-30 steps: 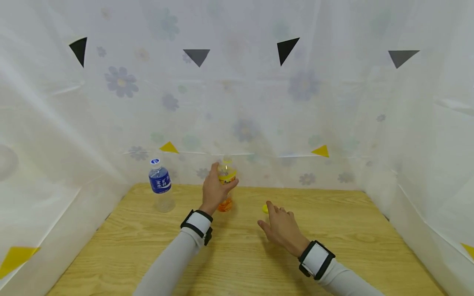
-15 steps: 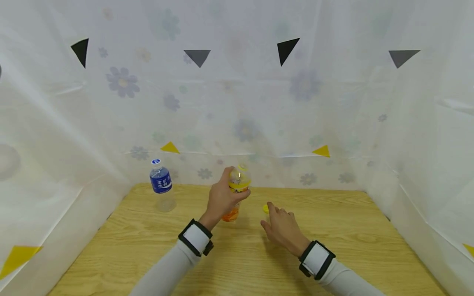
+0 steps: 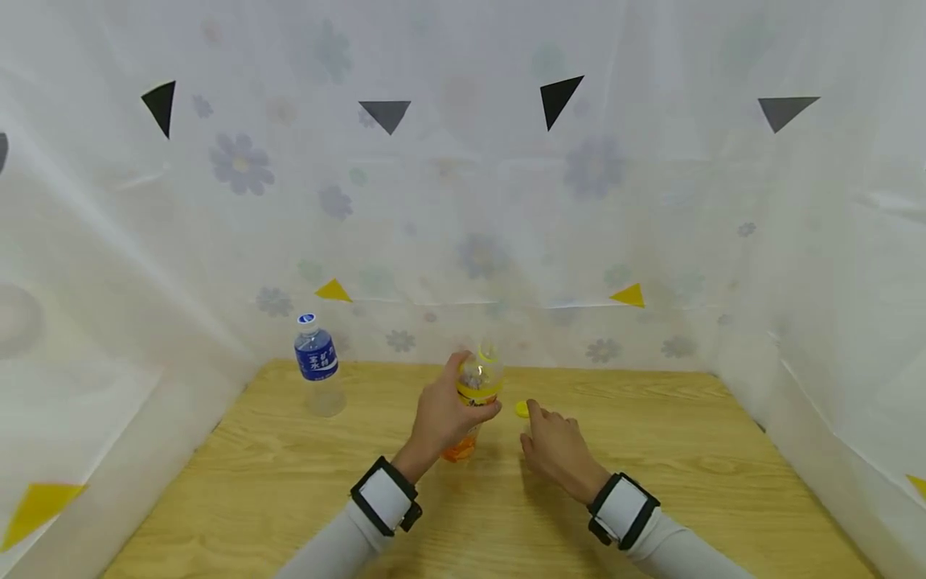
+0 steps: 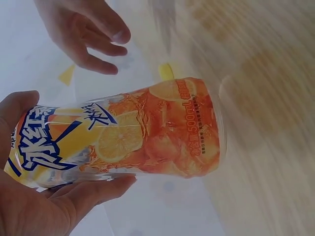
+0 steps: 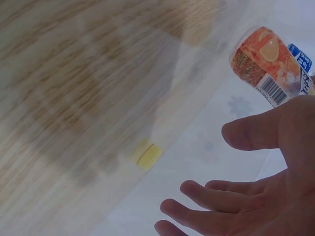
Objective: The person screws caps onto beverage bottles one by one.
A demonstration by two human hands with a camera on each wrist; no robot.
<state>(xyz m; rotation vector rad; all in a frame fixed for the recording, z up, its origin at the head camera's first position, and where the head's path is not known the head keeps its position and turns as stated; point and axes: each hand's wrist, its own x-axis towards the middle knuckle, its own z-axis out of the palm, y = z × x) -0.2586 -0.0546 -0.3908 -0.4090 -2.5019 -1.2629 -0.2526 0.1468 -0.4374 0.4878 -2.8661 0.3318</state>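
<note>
My left hand grips a clear plastic drink bottle round its upper part, thumb on the near side. The bottle leans a little to the right, and no cap shows on its pale neck. Its orange and yellow label, with lemon slices, fills the left wrist view. Whether its base touches the table cannot be told. A yellow bottle cap lies on the table to the bottle's right. My right hand hovers just beside the cap, fingers loosely bent and holding nothing; the right wrist view shows a gap between them.
An upright water bottle with a blue label and white cap stands at the back left of the wooden table. Pale flowered plastic sheeting encloses the table at the back and both sides.
My left hand has brought the drink bottle nearer and to the right, off its spot at the back. My right hand has barely shifted beside the cap.
</note>
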